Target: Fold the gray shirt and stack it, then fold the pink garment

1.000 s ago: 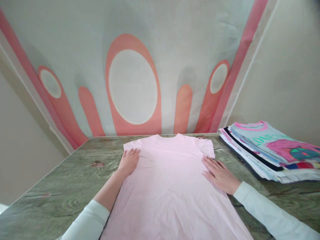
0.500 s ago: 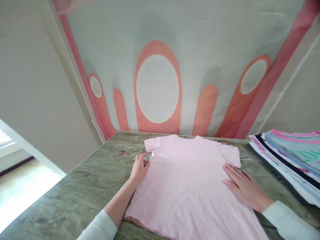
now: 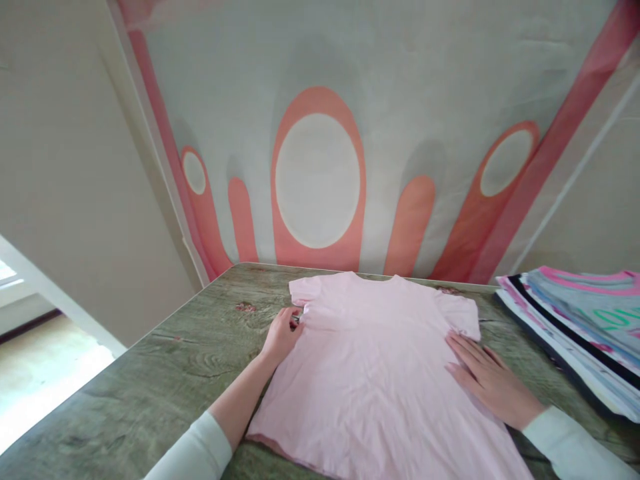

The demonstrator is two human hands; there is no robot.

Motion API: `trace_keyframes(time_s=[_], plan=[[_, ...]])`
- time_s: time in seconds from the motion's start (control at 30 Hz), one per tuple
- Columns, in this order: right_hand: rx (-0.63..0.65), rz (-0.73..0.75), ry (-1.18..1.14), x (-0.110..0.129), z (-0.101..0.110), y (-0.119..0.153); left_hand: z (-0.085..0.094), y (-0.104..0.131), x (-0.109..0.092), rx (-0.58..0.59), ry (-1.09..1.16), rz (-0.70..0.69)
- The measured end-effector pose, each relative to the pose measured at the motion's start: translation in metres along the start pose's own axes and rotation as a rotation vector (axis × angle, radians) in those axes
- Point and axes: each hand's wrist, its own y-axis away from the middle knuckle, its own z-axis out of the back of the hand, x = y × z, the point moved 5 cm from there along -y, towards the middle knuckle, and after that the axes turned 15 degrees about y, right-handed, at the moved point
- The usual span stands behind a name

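A pale pink short-sleeved T-shirt [image 3: 380, 373] lies spread out, its neckline toward the wall and its hem toward me. My left hand [image 3: 283, 335] is at the shirt's left side just under the sleeve, fingers and thumb curled together on the fabric edge, where small creases run inward. On the opposite side, my right hand [image 3: 493, 380] rests flat below the right sleeve, fingers stretched out over the cloth and the side edge. The lower right part of the shirt runs out of view.
The wood-patterned table [image 3: 200, 360] carries everything. To the right stands a stack of folded clothes [image 3: 580, 327], topped by a grey garment with pink trim and green lettering. Behind the table rises a wall [image 3: 460, 80] with a pink and white printed design.
My left fingers have closed in a little at the shirt's edge. The right hand stays flat in about the same place; the view has shifted slightly.
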Motion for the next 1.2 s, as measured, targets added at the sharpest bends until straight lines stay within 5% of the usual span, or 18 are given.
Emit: trace_keyframes(time_s=[0.77,1.03,1.2], plan=[[-0.008,0.018,-0.058,0.004,0.030,-0.005,0.002,-0.008,-0.005,0.045,-0.047,-0.050],[-0.048,0.041,0.044,-0.022,0.024,-0.004,-0.008,0.002,-0.032,0.132,-0.100,-0.215],[0.082,0.095,-0.030,-0.025,0.038,0.009,-0.009,0.007,-0.048,0.129,-0.170,-0.280]])
